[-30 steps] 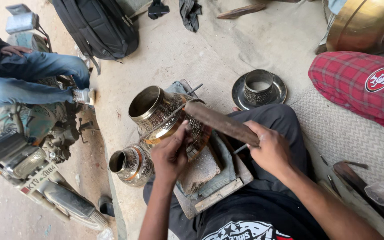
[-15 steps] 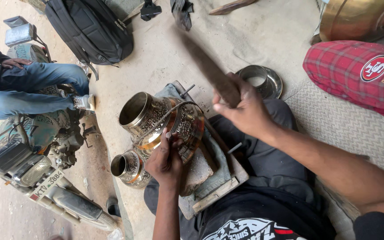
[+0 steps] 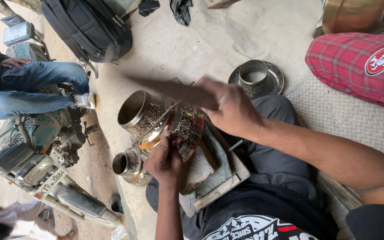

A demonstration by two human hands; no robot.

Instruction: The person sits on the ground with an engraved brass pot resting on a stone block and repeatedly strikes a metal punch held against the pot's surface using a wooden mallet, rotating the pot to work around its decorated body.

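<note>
While left hand (image 3: 165,158) pinches thin punch (image 3: 170,133) against engraved vase (image 3: 156,118), right hand (image 3: 230,109) grip clamped on flat mallet (image 3: 170,89).

Daylit concrete floor (image 3: 254,35), woven mat (image 3: 347,120) at right, motorcycle (image 3: 36,155) and black backpack (image 3: 90,26) at left.

The engraved vase (image 3: 156,118) gleams silver with a brass-orange band, beside a red plaid cloth (image 3: 356,66), a black backpack (image 3: 90,26) and blue jeans (image 3: 41,86).
</note>
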